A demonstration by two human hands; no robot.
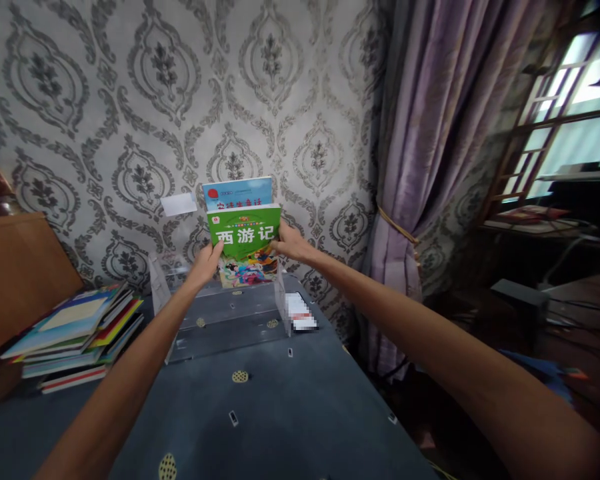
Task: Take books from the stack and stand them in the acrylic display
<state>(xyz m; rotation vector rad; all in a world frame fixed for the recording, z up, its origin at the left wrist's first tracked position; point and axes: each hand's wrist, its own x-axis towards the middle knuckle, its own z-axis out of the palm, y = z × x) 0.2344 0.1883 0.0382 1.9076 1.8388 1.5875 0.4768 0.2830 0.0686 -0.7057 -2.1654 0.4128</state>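
A green picture book [245, 250] with white Chinese characters and colourful figures on its cover is upright between my two hands. My left hand [210, 261] grips its left edge, thumb on the front. On the opposite edge, my right hand [291, 241] is closed round the cover. Behind it stands a blue book [237, 191], its lower part hidden by the green one. Both are at a clear plastic book rack [220, 333] on the table; whether the green book touches the rack, I cannot tell.
A stack of books [80, 327] lies at the left beside a brown wooden box [25, 273]. Right of the rack lies a phone [301, 312]. The dark cloth-covered table [280, 413] ends at the right, near a purple curtain [410, 167]. Patterned wall [320, 100] rises behind.
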